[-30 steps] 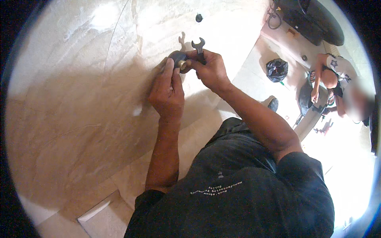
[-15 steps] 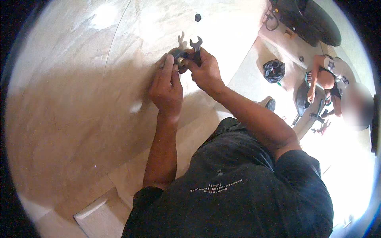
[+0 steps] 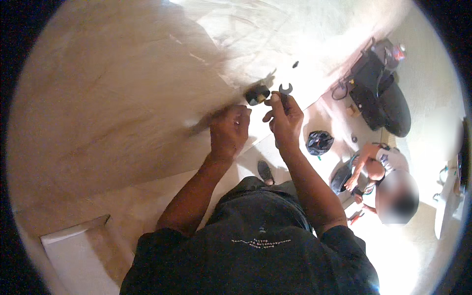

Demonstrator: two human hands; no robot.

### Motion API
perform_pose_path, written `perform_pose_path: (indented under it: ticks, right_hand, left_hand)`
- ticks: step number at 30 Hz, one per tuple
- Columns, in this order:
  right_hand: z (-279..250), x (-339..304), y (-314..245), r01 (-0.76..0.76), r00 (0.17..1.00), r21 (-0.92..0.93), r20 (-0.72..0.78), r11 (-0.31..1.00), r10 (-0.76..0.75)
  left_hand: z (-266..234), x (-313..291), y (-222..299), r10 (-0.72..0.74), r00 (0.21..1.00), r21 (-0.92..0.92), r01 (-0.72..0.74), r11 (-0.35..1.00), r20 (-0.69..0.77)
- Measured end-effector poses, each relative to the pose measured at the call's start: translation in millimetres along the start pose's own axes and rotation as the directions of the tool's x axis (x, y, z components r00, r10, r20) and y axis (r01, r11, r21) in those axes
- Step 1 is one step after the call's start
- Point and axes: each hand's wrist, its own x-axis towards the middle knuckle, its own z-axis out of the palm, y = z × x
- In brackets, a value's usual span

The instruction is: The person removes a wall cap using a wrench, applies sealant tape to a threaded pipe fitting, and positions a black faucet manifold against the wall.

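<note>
A dark round fitting [image 3: 253,96] with a brass-coloured middle sits on the pale, marbled wall in front of me. To its right, my right hand [image 3: 286,118] grips an open-end wrench [image 3: 285,90], whose jaw points up past the fingers. The right fingertips are close to the brass part; I cannot tell whether they touch it. My left hand [image 3: 229,132] is just below and left of the fitting, apart from it. Its fingers are curled toward the thumb, and what they hold, if anything, is hidden.
A small dark hole or stub [image 3: 295,64] shows higher on the wall. At right lie a black plastic bag [image 3: 319,142] and, further back, a large dark object [image 3: 393,110]. Another person [image 3: 391,160] crouches on the right. A recessed panel [image 3: 81,255] is at lower left.
My left hand has come off the fitting and moved down from it. My right hand still holds the wrench. The whole view has shifted and turned.
</note>
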Motion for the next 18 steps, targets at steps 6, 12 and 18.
perform_pose_path:
  ticks: [6, 12, 18]
  right_hand:
    - [16.1, -6.9, -9.1, -0.033, 0.999, 0.014, 0.031, 0.999, 0.033]
    - [15.0, -8.7, -22.4, -0.096, 0.993, 0.065, 0.076, 0.993, 0.091]
    - [15.4, -8.4, -24.1, -0.141, 0.988, 0.085, 0.081, 0.986, 0.134]
  left_hand:
    - [9.8, -5.5, -6.2, -0.480, 0.792, -0.596, 0.604, 0.530, 0.377]
    - [2.1, -2.4, 14.4, -0.370, 0.725, -0.721, 0.669, 0.180, 0.580]
    - [1.4, -8.5, 13.8, -0.337, 0.766, -0.767, 0.621, 0.165, 0.547]
